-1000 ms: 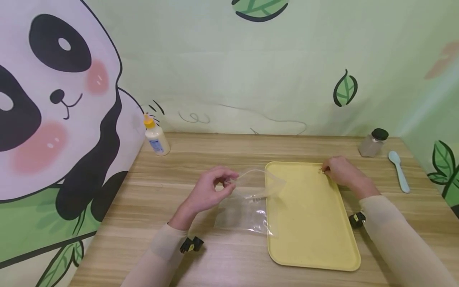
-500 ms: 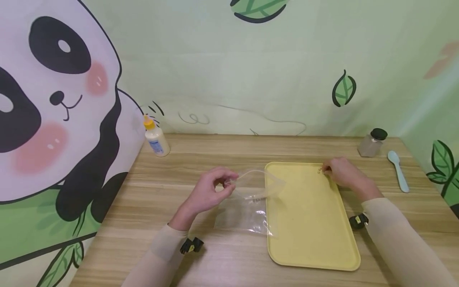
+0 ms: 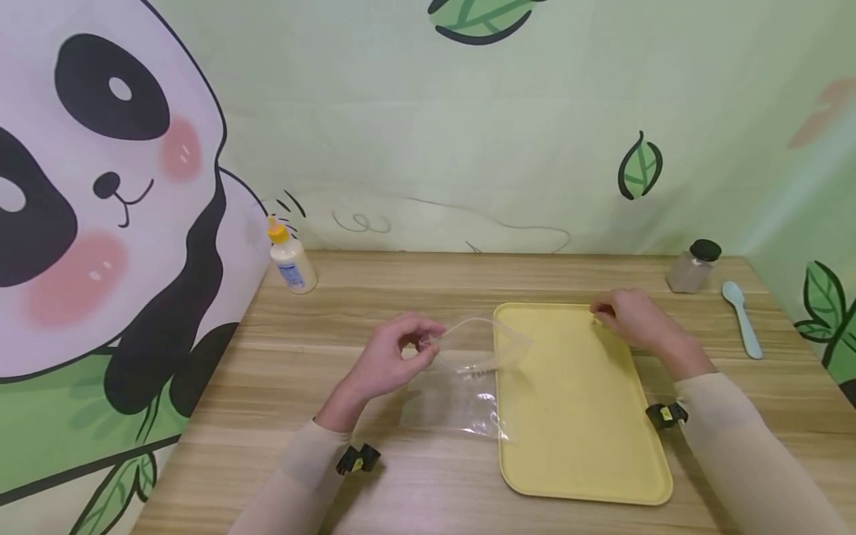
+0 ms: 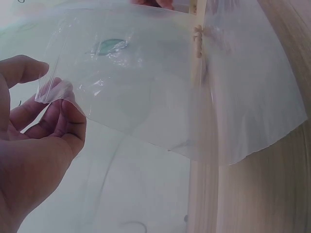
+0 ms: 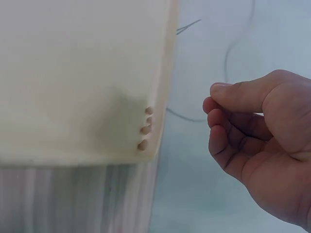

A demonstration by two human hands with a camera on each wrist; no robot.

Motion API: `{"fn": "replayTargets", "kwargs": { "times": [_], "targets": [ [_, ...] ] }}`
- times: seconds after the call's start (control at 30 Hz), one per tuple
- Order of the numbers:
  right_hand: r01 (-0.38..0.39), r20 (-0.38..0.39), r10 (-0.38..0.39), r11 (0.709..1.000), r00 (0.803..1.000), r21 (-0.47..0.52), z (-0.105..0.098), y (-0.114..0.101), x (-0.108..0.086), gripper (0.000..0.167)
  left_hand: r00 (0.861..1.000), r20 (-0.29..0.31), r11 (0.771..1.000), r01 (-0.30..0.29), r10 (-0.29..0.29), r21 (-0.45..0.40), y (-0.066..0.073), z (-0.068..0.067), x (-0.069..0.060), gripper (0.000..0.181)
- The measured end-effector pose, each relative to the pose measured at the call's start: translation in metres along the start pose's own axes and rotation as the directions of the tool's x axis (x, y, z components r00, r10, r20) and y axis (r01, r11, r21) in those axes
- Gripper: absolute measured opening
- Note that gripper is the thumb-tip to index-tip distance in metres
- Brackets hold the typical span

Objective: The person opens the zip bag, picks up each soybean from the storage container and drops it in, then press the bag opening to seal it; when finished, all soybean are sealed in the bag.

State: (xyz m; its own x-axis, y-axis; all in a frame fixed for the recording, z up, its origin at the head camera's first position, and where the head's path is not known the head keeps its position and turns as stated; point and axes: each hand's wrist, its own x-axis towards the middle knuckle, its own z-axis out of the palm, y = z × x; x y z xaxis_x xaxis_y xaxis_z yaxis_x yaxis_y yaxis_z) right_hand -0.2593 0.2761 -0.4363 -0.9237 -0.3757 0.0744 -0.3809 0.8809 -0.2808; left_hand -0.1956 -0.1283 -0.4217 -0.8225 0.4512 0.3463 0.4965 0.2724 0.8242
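So there's one wall (image 3: 401,134) with a big panda painted on it, and one wooden table (image 3: 428,483) in front. One yellow tray (image 3: 582,416) sits on the table, and one clear bag (image 3: 448,401) overlaps its left edge, mouth gaping.

Two hands, both busy-looking. The left hand (image 3: 391,357) has the bag pinched by its left end, up at the mouth, with the rest of the bag hanging off to the right of the fingers. The right hand (image 3: 635,319) is over the tray's far right corner, thumb and fingers curled in so the tips meet. Can't tell if anything's between them, tbh.

Then one bottle with a yellow top (image 3: 293,264) at the back left, one jar (image 3: 690,271) with a black lid at the back right (can't make out what's in it), and one pale blue spoon (image 3: 742,323) lying near the jar.

Smallest stuff: I count four tan bits (image 5: 145,130) lying in the tray's corner, near the right fingertips. A few more specks (image 4: 198,43) show through the bag, too bunched to count, well below the left hand's pinch.
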Motion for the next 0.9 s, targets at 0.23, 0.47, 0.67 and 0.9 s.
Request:
{"fn": "replayTargets", "kwargs": {
  "times": [0.23,0.47,0.67,0.9],
  "targets": [
    [0.014,-0.027,-0.013,0.999,1.0,0.031,-0.009,-0.015,0.001,0.014,1.0,-0.001,1.0,-0.008,0.008,-0.003,-0.002,-0.002,0.0,0.027],
    [0.082,-0.109,-0.077,0.996,0.991,0.042,-0.015,-0.032,0.0,0.011,1.0,0.0,1.0,-0.026,0.026,-0.003,-0.004,-0.002,-0.001,0.026],
    [0.181,-0.226,-0.176,0.983,0.958,0.0,-0.017,-0.045,0.001,0.007,1.0,-0.004,1.0,-0.02,0.02,-0.007,-0.003,-0.002,-0.001,0.025],
    [0.237,-0.27,-0.229,0.972,0.935,-0.003,-0.019,-0.059,0.003,0.009,1.0,-0.002,1.0,-0.027,0.027,-0.006,-0.004,-0.003,-0.001,0.026]
  ]
}}
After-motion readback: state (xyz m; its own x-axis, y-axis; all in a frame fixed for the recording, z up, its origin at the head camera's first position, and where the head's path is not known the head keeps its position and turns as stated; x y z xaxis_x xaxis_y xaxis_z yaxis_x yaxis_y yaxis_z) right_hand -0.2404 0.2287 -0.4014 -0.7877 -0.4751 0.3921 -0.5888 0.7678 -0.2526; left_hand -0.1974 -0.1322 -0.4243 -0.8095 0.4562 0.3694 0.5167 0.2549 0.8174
